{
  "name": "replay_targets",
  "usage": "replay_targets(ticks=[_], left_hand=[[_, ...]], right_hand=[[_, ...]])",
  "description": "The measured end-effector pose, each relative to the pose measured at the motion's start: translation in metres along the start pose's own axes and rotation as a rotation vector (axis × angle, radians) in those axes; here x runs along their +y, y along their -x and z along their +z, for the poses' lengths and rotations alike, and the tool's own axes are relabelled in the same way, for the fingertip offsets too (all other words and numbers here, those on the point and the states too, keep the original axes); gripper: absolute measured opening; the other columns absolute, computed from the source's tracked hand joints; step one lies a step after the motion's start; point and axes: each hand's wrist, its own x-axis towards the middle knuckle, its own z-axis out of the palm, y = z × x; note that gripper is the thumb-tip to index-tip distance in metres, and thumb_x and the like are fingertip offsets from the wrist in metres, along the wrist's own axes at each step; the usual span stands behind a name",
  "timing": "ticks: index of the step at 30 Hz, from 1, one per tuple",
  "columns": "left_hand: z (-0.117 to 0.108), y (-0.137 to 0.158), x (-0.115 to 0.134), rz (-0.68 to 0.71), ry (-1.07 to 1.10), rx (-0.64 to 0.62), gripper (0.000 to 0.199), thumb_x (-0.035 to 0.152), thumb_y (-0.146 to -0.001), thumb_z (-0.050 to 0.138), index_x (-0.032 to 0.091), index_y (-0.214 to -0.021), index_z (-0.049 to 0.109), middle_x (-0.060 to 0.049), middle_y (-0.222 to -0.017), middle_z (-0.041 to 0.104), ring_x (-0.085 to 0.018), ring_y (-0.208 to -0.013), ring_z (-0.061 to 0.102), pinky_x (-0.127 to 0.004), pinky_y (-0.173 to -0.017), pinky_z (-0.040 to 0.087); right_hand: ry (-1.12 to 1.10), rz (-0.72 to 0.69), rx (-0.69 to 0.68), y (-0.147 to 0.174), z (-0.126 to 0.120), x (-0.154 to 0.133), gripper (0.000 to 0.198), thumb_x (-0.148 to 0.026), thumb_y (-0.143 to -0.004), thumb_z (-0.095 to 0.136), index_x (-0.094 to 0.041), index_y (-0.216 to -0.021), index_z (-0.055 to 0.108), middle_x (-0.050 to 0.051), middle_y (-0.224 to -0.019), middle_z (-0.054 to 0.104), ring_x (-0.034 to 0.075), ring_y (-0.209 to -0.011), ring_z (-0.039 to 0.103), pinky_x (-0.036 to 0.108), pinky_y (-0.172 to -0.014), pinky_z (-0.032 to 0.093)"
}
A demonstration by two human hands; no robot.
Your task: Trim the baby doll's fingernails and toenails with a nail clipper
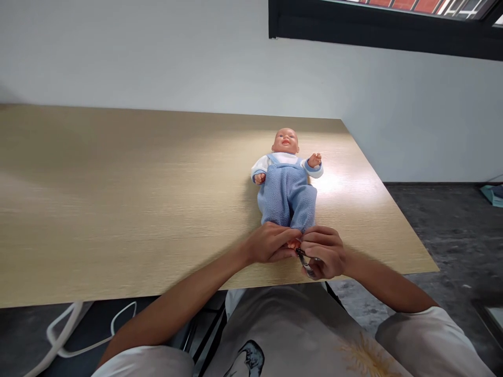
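A baby doll (283,189) in blue overalls and a white top lies on its back on the wooden table, head toward the wall and feet toward me. My left hand (269,243) is closed around one of the doll's small feet (293,244), fingers over the top and thumb beneath. Between the fingers and thumb of my right hand (326,252) is a shiny metal nail clipper (306,264). Its head is right at the doll's toes, though my fingers hide whether it touches them. The doll's other foot is hidden behind my hands.
The pale wooden table (129,209) stretches far to the left and ends on the right beside a dark grey floor (424,225). A light wall (157,57) stands behind it, with a dark-framed window at upper right. White tubing (58,340) shows below the table at lower left.
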Motion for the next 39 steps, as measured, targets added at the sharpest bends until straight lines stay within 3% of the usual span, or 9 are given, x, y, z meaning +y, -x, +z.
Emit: replay_targets(ticks=[4, 13, 17, 24, 31, 39], left_hand=[[0.0, 0.001, 0.0, -0.008, -0.004, -0.011, 0.038, 0.046, -0.105, 0.03, 0.012, -0.102, 0.048, -0.001, -0.071, 0.06, -0.008, -0.056, 0.055, -0.021, -0.053, 0.033], [0.0, -0.002, 0.001, -0.011, -0.01, -0.001, 0.039, 0.044, -0.106, 0.028, 0.013, -0.095, 0.048, 0.0, -0.068, 0.057, -0.009, -0.056, 0.054, -0.022, -0.052, 0.033], [0.0, -0.002, 0.001, -0.013, -0.018, 0.001, 0.038, 0.045, -0.106, 0.029, 0.012, -0.1, 0.049, -0.001, -0.071, 0.06, -0.009, -0.058, 0.056, -0.022, -0.053, 0.034], [-0.001, 0.0, 0.001, -0.024, -0.006, -0.022, 0.041, 0.046, -0.105, 0.028, 0.011, -0.103, 0.049, -0.001, -0.073, 0.061, -0.009, -0.059, 0.056, -0.022, -0.055, 0.035], [0.0, 0.001, -0.001, -0.037, 0.019, -0.018, 0.042, 0.047, -0.105, 0.028, 0.012, -0.099, 0.049, -0.002, -0.072, 0.061, -0.009, -0.057, 0.055, -0.022, -0.054, 0.032], [0.002, 0.003, -0.001, -0.052, 0.063, -0.013, 0.04, 0.047, -0.105, 0.027, 0.015, -0.092, 0.048, -0.002, -0.072, 0.062, -0.011, -0.059, 0.056, -0.024, -0.054, 0.035]], right_hand=[[-0.074, -0.013, 0.113, -0.008, 0.005, -0.002, 0.027, -0.036, -0.084, 0.041, -0.01, -0.091, 0.044, 0.001, -0.07, 0.054, -0.003, -0.076, 0.052, 0.014, -0.081, 0.045], [-0.088, 0.01, 0.048, -0.002, 0.009, 0.0, 0.033, -0.041, -0.088, 0.036, -0.012, -0.098, 0.048, 0.003, -0.076, 0.057, -0.001, -0.078, 0.049, 0.014, -0.08, 0.04], [-0.07, -0.027, 0.073, -0.006, 0.005, 0.002, 0.032, -0.041, -0.087, 0.039, -0.011, -0.094, 0.045, 0.002, -0.074, 0.056, 0.0, -0.08, 0.05, 0.015, -0.081, 0.042], [-0.064, 0.044, 0.11, -0.01, 0.005, 0.002, 0.032, -0.042, -0.087, 0.042, -0.011, -0.093, 0.04, 0.001, -0.07, 0.054, -0.002, -0.075, 0.047, 0.011, -0.077, 0.04], [-0.075, 0.065, 0.089, -0.012, 0.007, -0.001, 0.03, -0.038, -0.088, 0.037, -0.009, -0.092, 0.044, 0.003, -0.072, 0.053, -0.003, -0.076, 0.047, 0.011, -0.078, 0.038], [-0.103, 0.168, -0.029, -0.014, 0.006, -0.003, 0.032, -0.038, -0.089, 0.038, -0.011, -0.102, 0.047, 0.001, -0.066, 0.049, -0.003, -0.073, 0.039, 0.01, -0.076, 0.033]])
